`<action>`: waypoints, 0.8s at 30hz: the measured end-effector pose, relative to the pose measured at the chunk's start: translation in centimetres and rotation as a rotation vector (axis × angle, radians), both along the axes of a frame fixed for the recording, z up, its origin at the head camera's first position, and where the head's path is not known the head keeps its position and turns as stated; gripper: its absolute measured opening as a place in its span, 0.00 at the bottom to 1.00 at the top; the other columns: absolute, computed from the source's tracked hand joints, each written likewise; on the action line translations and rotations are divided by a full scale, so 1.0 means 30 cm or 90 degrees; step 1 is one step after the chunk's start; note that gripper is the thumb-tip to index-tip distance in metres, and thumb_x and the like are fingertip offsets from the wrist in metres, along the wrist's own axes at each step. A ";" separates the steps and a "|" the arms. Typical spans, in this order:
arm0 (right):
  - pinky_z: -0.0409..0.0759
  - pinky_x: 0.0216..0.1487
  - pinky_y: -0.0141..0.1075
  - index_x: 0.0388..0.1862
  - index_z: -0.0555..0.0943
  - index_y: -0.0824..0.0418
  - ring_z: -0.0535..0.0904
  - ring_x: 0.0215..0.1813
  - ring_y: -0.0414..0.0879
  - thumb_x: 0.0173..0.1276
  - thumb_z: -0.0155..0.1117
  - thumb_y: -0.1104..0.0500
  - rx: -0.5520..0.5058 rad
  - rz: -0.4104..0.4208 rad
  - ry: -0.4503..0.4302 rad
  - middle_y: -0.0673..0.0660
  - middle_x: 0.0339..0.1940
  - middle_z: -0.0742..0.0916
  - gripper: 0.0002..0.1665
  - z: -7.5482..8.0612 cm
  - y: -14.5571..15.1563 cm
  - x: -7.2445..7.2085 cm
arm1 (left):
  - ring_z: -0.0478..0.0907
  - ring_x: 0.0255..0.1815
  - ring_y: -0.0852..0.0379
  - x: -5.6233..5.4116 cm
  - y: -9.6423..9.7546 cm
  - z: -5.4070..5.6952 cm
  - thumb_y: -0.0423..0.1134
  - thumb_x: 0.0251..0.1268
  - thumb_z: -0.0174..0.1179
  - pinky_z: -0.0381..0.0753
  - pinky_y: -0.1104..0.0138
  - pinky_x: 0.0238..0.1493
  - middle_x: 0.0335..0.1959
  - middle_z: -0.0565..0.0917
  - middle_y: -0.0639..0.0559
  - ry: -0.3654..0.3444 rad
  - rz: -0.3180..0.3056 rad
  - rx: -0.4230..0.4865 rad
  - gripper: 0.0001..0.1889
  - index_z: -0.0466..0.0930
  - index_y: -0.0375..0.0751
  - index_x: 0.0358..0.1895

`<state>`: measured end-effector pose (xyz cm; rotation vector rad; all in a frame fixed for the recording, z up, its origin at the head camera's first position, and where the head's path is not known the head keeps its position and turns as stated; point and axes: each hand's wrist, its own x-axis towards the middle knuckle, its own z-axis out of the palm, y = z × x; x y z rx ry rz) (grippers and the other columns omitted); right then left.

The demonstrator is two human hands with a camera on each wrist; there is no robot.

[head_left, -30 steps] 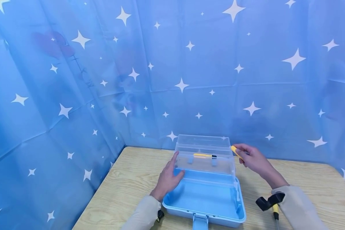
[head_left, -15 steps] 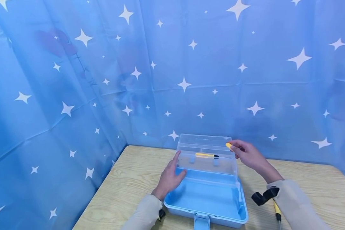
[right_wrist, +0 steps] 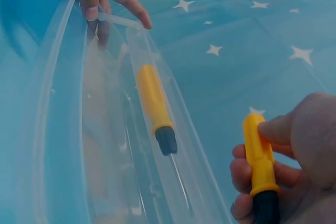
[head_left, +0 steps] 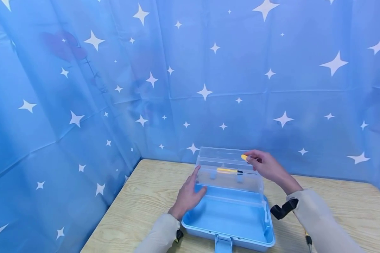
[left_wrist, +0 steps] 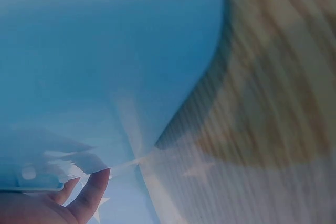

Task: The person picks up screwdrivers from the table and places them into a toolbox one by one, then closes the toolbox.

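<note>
A light-blue toolbox (head_left: 225, 219) stands with its clear plastic tray (head_left: 220, 181) raised toward the back. My left hand (head_left: 188, 196) holds the tray's left end, the thumb on the inner side and the index finger stretched along the edge. One screwdriver (right_wrist: 155, 100), with a yellow handle, black collar and thin metal shaft, lies lengthwise in the tray's rear compartment. My right hand (head_left: 266, 165) pinches a second screwdriver (right_wrist: 257, 156) by its yellow handle, close to the tray's right end. Its shaft is out of sight in the right wrist view.
Another screwdriver (head_left: 308, 240) lies on the wooden table (head_left: 126, 203), partly covered by my right sleeve. The toolbox's front latch (head_left: 223, 244) hangs down toward me. Behind the table hangs a blue curtain (head_left: 177, 88) with white stars.
My right hand has moved left with its screwdriver, from beside the tray to above its right end. The left hand keeps its place on the tray.
</note>
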<state>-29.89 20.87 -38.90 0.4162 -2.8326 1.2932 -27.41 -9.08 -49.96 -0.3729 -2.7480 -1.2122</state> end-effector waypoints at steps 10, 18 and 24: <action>0.79 0.36 0.41 0.62 0.76 0.64 0.77 0.37 0.56 0.78 0.52 0.58 -0.005 0.022 -0.007 0.61 0.43 0.82 0.19 0.000 -0.049 -0.033 | 0.71 0.69 0.44 0.000 -0.005 -0.002 0.51 0.69 0.56 0.73 0.45 0.65 0.74 0.66 0.48 -0.002 0.002 -0.004 0.41 0.42 0.70 0.79; 0.81 0.40 0.40 0.59 0.78 0.63 0.78 0.38 0.54 0.77 0.54 0.57 -0.018 0.040 -0.019 0.64 0.48 0.83 0.17 -0.009 -0.078 -0.059 | 0.71 0.69 0.44 0.003 -0.003 0.002 0.51 0.69 0.56 0.73 0.44 0.65 0.74 0.67 0.47 -0.006 0.005 -0.001 0.41 0.42 0.70 0.79; 0.83 0.42 0.40 0.58 0.78 0.63 0.77 0.38 0.50 0.77 0.54 0.58 -0.013 0.060 -0.005 0.63 0.48 0.84 0.16 -0.013 -0.095 -0.079 | 0.72 0.69 0.44 0.000 -0.002 0.000 0.51 0.70 0.57 0.74 0.45 0.65 0.73 0.68 0.47 0.002 0.005 -0.003 0.41 0.43 0.70 0.79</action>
